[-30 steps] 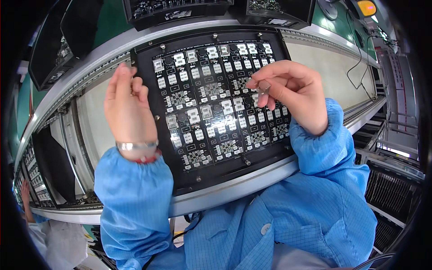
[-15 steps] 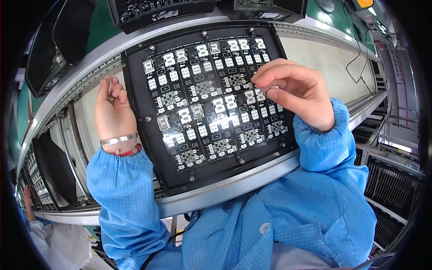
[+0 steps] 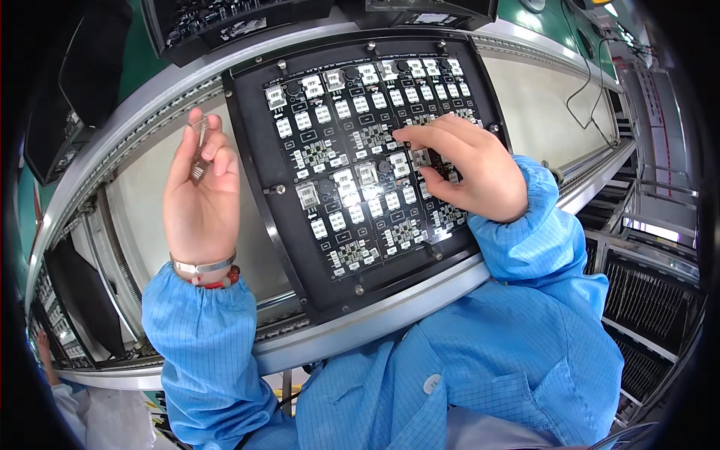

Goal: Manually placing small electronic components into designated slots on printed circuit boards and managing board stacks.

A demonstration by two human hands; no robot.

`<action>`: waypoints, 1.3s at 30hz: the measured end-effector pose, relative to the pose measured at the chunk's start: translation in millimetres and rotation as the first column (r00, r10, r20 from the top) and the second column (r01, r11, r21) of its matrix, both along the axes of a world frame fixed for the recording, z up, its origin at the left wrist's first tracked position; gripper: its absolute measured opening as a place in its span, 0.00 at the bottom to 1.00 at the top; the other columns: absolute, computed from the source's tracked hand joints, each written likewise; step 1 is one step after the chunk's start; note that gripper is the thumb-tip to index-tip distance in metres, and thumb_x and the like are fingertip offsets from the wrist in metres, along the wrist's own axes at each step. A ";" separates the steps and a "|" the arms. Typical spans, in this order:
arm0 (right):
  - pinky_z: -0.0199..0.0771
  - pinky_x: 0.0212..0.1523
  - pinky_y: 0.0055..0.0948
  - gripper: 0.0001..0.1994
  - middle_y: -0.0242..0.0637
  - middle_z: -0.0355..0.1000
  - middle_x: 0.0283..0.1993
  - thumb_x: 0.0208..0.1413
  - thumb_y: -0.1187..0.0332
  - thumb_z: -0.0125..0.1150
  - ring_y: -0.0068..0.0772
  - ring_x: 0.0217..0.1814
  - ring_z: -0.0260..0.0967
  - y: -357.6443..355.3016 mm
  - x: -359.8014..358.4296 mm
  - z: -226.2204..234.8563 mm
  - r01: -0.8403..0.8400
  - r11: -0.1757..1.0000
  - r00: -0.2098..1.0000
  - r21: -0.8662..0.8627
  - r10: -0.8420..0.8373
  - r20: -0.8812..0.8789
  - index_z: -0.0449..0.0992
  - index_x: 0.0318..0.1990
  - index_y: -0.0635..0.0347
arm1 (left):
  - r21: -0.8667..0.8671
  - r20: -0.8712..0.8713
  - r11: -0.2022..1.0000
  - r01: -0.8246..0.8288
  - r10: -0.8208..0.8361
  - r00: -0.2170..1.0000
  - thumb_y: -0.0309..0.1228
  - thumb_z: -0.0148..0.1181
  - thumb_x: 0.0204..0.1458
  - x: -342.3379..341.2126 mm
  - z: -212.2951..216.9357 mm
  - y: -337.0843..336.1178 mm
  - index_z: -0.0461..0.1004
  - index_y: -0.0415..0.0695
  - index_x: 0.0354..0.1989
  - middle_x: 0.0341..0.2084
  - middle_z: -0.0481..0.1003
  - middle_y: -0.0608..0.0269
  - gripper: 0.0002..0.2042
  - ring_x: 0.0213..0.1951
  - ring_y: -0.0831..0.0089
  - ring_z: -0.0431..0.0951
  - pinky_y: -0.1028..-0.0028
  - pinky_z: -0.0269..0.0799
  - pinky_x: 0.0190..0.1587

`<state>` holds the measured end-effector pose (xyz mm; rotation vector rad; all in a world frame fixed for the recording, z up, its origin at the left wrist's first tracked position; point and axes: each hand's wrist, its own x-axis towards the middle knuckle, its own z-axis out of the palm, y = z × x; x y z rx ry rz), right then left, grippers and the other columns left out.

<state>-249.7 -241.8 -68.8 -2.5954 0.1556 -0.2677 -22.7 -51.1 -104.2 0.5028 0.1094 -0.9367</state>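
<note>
My left hand (image 3: 201, 187) is raised left of the black carrier frame (image 3: 270, 232), palm up, with its fingers closed round a small strip of thin metal pins (image 3: 201, 154). Part of that strip is hidden by the fingers. Over the right half of the carrier hovers my right hand (image 3: 469, 165), thumb and forefinger apart, and I see nothing held between them. Beneath it lies a panel of circuit boards (image 3: 337, 135) with rows of white connectors, round black parts and many tiny chips. The hand covers some of the boards.
Metal rails (image 3: 405, 300) run along the carrier's near and far sides. Black bins (image 3: 240, 30) of small parts stand beyond it. A black cable (image 3: 585, 105) lies at the far right, and slotted black racks (image 3: 645, 300) stand at right. Another person's hand (image 3: 45, 349) shows at far left.
My right hand has gone from a pinch to parted fingers. My left hand has turned, so more of the pin strip shows. The carrier appears slightly further right in view.
</note>
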 end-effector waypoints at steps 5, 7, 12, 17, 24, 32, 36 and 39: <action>0.72 0.36 0.34 0.25 0.38 0.70 0.34 0.37 0.82 0.60 0.39 0.35 0.69 1.9 1.0 -1.0 -0.016 1.000 1.000 -0.022 0.016 0.020 0.72 0.49 0.60 | -0.020 -0.013 0.999 0.025 -0.025 1.000 0.25 0.46 0.60 -3.1 4.6 -0.4 0.63 0.36 0.51 0.40 0.65 0.57 0.12 0.30 0.77 0.62 0.79 0.63 0.31; 0.72 0.37 0.34 0.25 0.38 0.71 0.34 0.37 0.82 0.60 0.39 0.35 0.69 3.3 2.1 -2.0 -0.005 0.999 0.999 -0.031 0.006 0.032 0.72 0.49 0.61 | -0.028 -0.015 0.999 0.038 -0.038 0.999 0.25 0.46 0.60 -3.7 4.4 -0.6 0.63 0.36 0.51 0.40 0.65 0.57 0.12 0.30 0.77 0.62 0.79 0.63 0.31; 0.72 0.36 0.33 0.25 0.38 0.71 0.34 0.37 0.83 0.60 0.39 0.36 0.69 6.7 7.6 -6.2 -0.021 0.999 0.998 -0.028 0.022 0.056 0.72 0.49 0.60 | 0.002 0.002 1.000 0.022 -0.022 1.000 0.25 0.47 0.60 -1.2 5.2 0.9 0.63 0.36 0.51 0.40 0.66 0.57 0.12 0.30 0.77 0.62 0.79 0.63 0.30; 0.72 0.36 0.33 0.25 0.39 0.71 0.33 0.38 0.83 0.60 0.40 0.35 0.69 8.1 9.8 -7.8 -0.059 0.997 0.995 -0.057 0.063 0.071 0.71 0.50 0.61 | 0.001 -0.012 1.000 0.011 -0.011 1.000 0.25 0.47 0.60 -1.3 4.7 1.7 0.64 0.36 0.51 0.40 0.66 0.57 0.12 0.29 0.77 0.62 0.79 0.63 0.30; 0.72 0.34 0.34 0.26 0.42 0.71 0.33 0.42 0.80 0.62 0.42 0.32 0.70 16.3 7.7 -1.2 -0.086 0.989 0.994 -0.122 0.092 0.050 0.68 0.53 0.64 | -0.005 0.028 1.000 0.012 -0.012 1.000 0.26 0.46 0.61 -2.5 8.8 2.2 0.64 0.36 0.52 0.41 0.67 0.57 0.13 0.29 0.78 0.61 0.79 0.63 0.30; 0.72 0.35 0.33 0.23 0.40 0.71 0.32 0.40 0.78 0.64 0.39 0.35 0.69 15.6 12.5 -4.1 -0.096 0.962 0.989 -0.258 0.122 0.089 0.72 0.49 0.64 | -0.005 0.084 0.990 0.139 -0.138 0.987 0.27 0.47 0.60 -14.4 17.4 3.8 0.63 0.36 0.55 0.44 0.68 0.57 0.16 0.31 0.80 0.63 0.81 0.63 0.32; 0.72 0.39 0.33 0.22 0.39 0.70 0.33 0.38 0.77 0.66 0.39 0.39 0.68 11.6 13.6 -1.4 -0.088 0.973 0.991 -0.211 0.106 0.076 0.74 0.46 0.62 | 0.155 0.216 0.949 0.275 -0.305 0.928 0.26 0.50 0.58 -30.9 33.4 -1.7 0.65 0.36 0.56 0.45 0.70 0.54 0.18 0.27 0.84 0.62 0.85 0.63 0.30; 0.71 0.44 0.33 0.22 0.41 0.71 0.38 0.40 0.75 0.67 0.41 0.43 0.69 4.9 14.1 4.1 -0.089 0.993 0.995 -0.083 0.092 0.039 0.74 0.47 0.63 | 0.244 0.241 0.900 0.361 -0.417 0.876 0.25 0.54 0.55 -41.7 38.4 -4.1 0.66 0.36 0.55 0.44 0.73 0.54 0.18 0.22 0.87 0.59 0.88 0.59 0.24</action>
